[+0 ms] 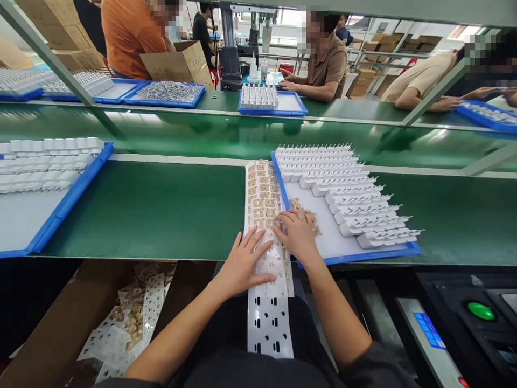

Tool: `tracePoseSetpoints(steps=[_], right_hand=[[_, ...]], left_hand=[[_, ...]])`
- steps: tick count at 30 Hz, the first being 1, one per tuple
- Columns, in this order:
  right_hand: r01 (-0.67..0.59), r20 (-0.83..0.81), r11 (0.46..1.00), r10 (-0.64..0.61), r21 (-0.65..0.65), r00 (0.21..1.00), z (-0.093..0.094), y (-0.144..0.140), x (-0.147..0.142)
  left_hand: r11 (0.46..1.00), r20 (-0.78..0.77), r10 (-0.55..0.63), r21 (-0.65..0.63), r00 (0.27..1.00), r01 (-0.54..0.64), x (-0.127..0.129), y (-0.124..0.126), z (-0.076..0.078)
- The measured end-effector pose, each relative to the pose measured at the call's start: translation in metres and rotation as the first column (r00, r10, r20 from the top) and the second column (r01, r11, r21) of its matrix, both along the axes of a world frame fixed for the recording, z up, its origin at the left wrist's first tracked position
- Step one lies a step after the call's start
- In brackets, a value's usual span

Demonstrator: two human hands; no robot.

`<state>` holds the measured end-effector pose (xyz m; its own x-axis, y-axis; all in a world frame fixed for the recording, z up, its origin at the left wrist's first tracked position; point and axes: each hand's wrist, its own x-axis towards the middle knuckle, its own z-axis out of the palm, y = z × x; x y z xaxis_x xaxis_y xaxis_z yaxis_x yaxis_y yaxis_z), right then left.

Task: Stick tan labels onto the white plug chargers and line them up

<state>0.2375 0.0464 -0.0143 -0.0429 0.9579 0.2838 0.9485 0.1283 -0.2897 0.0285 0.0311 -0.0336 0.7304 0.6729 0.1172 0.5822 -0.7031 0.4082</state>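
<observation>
A long sheet of tan stickers on white backing (264, 186) lies lengthwise before me, its near end hanging over the table edge as a strip with dark cut-out holes. My left hand (244, 264) rests on its lower part with the fingers spread. My right hand (299, 237) reaches over the sheet's right edge, thumb and forefinger apart near the lowest tan stickers; I see nothing between them. Beyond the right fingers, a small pile of loose tan pieces (314, 222) lies in a blue-rimmed tray (329, 253). Rows of white plastic housings with metal pins (351, 196) fill the same tray.
Another blue-rimmed tray (72, 207) of white housings stands at left. Below the table, a cardboard box (52, 318) contains discarded backing sheets (133, 318). A machine with a green button (480, 311) sits at lower right. Co-workers sit beyond the green divider (194, 132).
</observation>
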Motion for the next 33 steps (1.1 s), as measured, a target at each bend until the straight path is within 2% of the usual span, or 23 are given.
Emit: tracePoseSetpoints(steps=[9, 15, 18, 22, 25, 28, 31, 33], right_hand=[[0.013, -0.026, 0.999, -0.012, 0.034, 1.000, -0.002, -0.008, -0.004], [-0.007, 0.004, 1.000, 0.007, 0.029, 1.000, -0.003, -0.006, -0.005], [-0.019, 0.022, 0.995, 0.017, 0.096, 1.000, -0.005, -0.005, -0.005], [-0.047, 0.090, 0.967, 0.025, 0.252, 0.996, -0.016, 0.004, 0.000], [-0.053, 0.135, 0.950, 0.011, 0.307, 0.991, -0.025, 0.018, 0.006], [-0.078, 0.172, 0.949, 0.026, 0.306, 0.985, -0.031, 0.025, 0.012], [-0.105, 0.176, 0.953, 0.055, 0.285, 0.983, -0.033, 0.024, 0.013], [-0.078, 0.169, 0.963, 0.034, 0.258, 0.985, -0.029, 0.020, 0.009]], left_hand=[[0.994, -0.027, 0.029, 0.106, 0.999, -0.026, 0.003, -0.012, -0.008], [0.993, -0.032, 0.049, 0.107, 0.998, -0.045, 0.006, -0.013, -0.012], [0.995, -0.038, 0.059, 0.087, 0.998, -0.055, 0.005, -0.014, -0.011], [0.998, 0.008, 0.020, 0.067, 1.000, -0.021, 0.000, -0.012, -0.008], [0.997, 0.081, 0.076, 0.017, 0.994, -0.078, -0.001, -0.003, 0.003], [0.988, 0.182, 0.131, -0.106, 0.974, -0.113, -0.002, 0.014, 0.025], [0.975, 0.264, 0.077, -0.221, 0.962, -0.018, -0.002, 0.040, 0.045], [0.965, 0.256, 0.015, -0.256, 0.967, 0.052, -0.001, 0.058, 0.049]])
